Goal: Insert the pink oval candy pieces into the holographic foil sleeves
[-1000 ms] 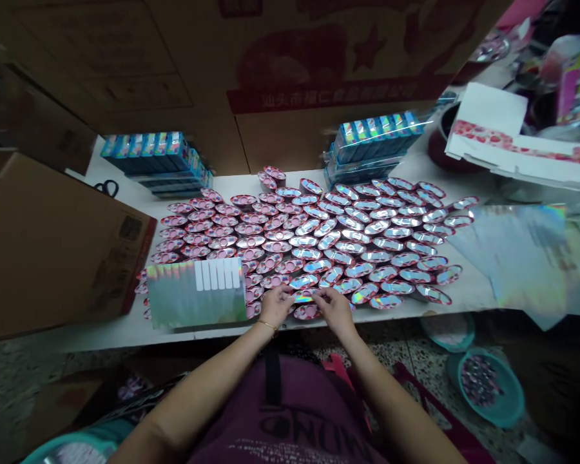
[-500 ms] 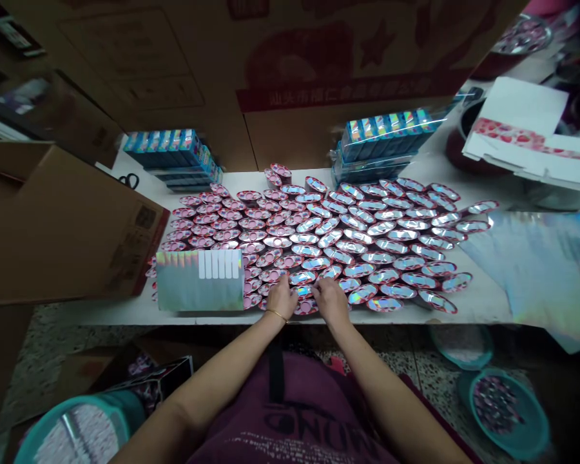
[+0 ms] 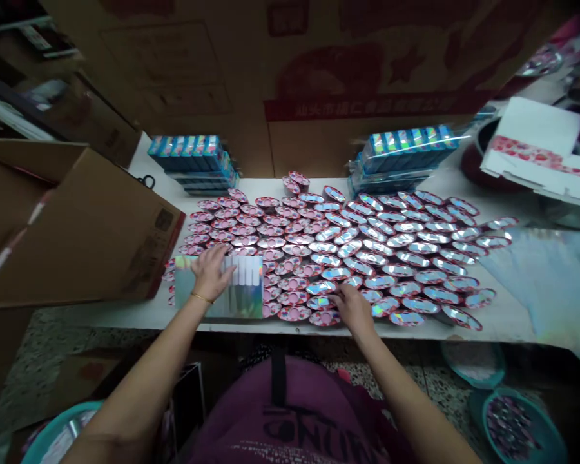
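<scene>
Left hand (image 3: 211, 274) flat, fingers spread, on a holographic foil sheet (image 3: 251, 299), no grip. Right hand (image 3: 352, 308) loosely curled on pink oval foil trays (image 3: 319, 258), hold unclear. Trays crowd the white table (image 3: 512, 322); stacked blue packs (image 3: 188, 154) at 11 and 1 o'clock, cardboard box (image 3: 87, 225) in the way at 9.

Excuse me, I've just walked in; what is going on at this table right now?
A person stands at a white table covered in rows of oval pink-and-silver foil trays. Their left hand rests on a holographic sheet with white strips, while their right hand is down among the trays near the front edge.
</scene>
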The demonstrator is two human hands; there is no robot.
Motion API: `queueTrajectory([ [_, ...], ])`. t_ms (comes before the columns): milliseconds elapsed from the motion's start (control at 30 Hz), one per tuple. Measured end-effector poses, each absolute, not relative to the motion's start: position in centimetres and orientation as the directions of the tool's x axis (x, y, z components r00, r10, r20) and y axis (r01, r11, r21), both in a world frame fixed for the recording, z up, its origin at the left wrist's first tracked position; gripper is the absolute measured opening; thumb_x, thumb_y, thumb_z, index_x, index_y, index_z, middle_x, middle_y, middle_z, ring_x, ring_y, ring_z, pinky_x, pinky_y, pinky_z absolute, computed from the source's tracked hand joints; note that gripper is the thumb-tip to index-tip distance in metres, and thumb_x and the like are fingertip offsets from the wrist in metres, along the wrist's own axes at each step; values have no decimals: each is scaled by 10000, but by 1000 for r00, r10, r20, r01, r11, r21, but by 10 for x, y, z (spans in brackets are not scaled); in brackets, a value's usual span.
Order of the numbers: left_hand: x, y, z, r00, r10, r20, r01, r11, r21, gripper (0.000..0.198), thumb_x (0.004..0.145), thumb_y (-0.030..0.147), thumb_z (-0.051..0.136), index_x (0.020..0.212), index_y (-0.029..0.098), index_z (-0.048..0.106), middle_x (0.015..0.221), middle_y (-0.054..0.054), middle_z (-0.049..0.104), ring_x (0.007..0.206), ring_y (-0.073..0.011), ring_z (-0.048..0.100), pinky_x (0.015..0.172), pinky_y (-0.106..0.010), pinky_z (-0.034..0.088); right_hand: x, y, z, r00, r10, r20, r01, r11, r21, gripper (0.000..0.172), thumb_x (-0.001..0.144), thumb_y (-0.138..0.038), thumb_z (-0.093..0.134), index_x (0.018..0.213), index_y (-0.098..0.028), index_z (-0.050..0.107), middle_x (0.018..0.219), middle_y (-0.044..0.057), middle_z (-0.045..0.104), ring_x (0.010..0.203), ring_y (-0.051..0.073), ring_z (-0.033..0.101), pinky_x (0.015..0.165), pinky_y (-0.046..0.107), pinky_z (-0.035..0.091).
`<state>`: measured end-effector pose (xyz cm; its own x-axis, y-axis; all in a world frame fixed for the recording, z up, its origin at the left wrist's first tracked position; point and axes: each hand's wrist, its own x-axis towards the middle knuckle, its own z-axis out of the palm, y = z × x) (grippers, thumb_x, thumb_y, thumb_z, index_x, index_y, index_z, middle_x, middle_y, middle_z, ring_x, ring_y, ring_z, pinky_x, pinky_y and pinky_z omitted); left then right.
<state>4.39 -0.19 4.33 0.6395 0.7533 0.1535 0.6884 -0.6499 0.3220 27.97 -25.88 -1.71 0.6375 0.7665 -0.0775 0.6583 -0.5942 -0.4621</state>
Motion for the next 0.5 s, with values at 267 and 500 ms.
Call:
queueTrajectory([
  [267,1,79,35,718,666,-202,695,-693,188,180,764,323,511,800,202,640,1035,-72,612,1045,-247,467,921,-431,267,181,-109,25,224,907,357,841,5,-541,216,855,-253,425,973,-178,589,906,70,584,844,165,501,760,275,402],
  [500,-4,96,32,813,475,-337,582,-641,500,222,772,261,441,695,150,616,693,-28,627,671,-143,517,676,-249,391,114,-15,6,-29,971,238,954,98,-283,314,851,-165,392,1142,-169,511,969,101,565,861,201,458,709,325,403],
])
